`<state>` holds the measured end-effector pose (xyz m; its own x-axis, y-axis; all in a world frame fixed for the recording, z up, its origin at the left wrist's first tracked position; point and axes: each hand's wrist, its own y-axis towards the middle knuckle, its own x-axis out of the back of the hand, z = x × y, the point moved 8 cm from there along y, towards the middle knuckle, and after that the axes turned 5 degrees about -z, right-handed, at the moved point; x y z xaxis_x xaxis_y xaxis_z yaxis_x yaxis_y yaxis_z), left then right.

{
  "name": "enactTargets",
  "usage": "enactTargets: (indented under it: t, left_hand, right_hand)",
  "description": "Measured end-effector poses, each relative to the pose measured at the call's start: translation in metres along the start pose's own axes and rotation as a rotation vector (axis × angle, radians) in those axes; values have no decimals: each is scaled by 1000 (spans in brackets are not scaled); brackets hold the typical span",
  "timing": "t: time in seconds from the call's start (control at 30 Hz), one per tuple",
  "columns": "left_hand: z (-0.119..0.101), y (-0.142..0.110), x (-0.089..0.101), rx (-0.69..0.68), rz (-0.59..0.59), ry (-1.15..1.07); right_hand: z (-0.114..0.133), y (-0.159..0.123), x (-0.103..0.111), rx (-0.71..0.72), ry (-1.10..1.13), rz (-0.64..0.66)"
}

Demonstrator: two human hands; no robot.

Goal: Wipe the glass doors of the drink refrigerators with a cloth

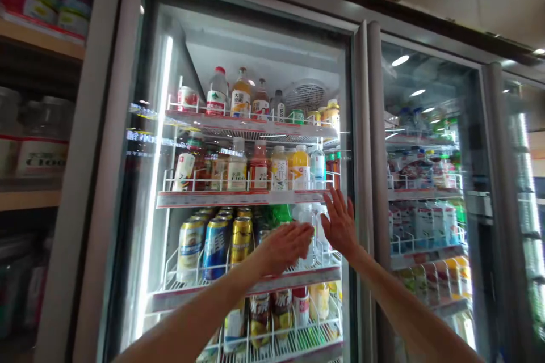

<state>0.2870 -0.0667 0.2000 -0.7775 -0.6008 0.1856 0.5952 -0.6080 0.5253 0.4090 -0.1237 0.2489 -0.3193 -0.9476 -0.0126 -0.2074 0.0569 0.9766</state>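
Note:
Both my hands are raised in front of a drinks fridge with a glass door (255,39). My left hand (286,245) is stretched out, back toward me, its fingers side by side and pointing right, with nothing seen in it. Just right of it, my right hand (339,224) has its fingers spread upward near the door's right frame (361,125). Whether either hand touches the glass, I cannot tell. Behind them, clear bottles (304,215) and a green bottle (281,214) stand partly hidden on the third shelf.
Gold and blue cans (216,247) stand left on that shelf. Juice bottles (301,167) line the shelf above, and more bottles (240,93) the top one. A second glass-door fridge (426,85) adjoins on the right. Open shelving (29,199) with bottles is at the left.

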Motion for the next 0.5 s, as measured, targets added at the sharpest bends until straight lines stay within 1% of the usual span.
enactTargets:
  t: [0.03,0.07,0.13,0.17,0.2,0.23,0.27,0.3,0.37,0.43,0.47,0.5]
  left_hand:
    - [13,2,5,32,-14,17]
    - [37,7,12,123,-42,51]
    - [94,19,29,390,-123,143]
    - [114,27,35,490,-156,179]
    - [122,36,36,546,-173,198]
    - [119,47,31,557,-167,199]
    - [105,57,21,531,-138,182]
    - [80,65,7,481,-97,150]
    - [13,68,-25,367,-1,61]
    - [-61,60,-52,211,85,-60]
    - [-92,54,-61,128,124,-122]
    - [-113,49,-68,60,163,-171]
  right_hand:
    - [-9,-4,4,-28,6,-8]
    - [-18,-9,6,-59,20,-18]
    - [-33,-20,6,-98,75,-18]
    - [-38,-25,3,-103,113,-9]
    - [-43,-29,-1,-104,153,-3]
    - [-46,-33,-4,-104,193,-6]
    - [-48,-36,-6,-107,234,-21]
    - [-50,-40,-5,-111,276,-44]
    - [-53,-47,-1,-123,368,-94]
    - [-53,-59,8,-138,451,-121]
    - [-53,-65,12,-140,484,-117]
    - [-52,-71,16,-138,511,-105]
